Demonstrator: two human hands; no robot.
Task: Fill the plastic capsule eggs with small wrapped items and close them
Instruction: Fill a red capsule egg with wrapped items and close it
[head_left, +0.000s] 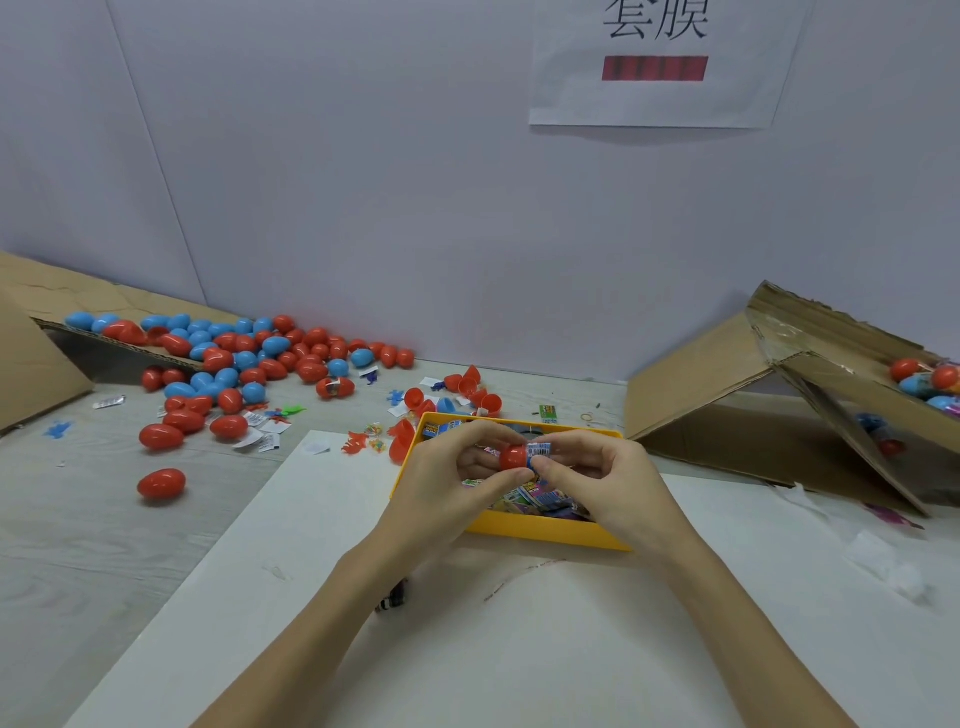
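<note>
A red egg half (512, 457) was gripped by the left hand (447, 480) above the yellow tray (545, 532), while a wrapped item (537, 451) was pinched by the right hand (597, 475); it should probably be folded small and pushed fully inside.

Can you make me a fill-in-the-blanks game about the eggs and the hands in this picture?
1. The left hand holds an egg half coloured ____.
2. The right hand pushes a small wrapped packet into the ____.
3. Both hands hover above a tray coloured ____.
4. The eggs in the heap by the wall are red and ____.

Missing words: red; egg half; yellow; blue
</note>
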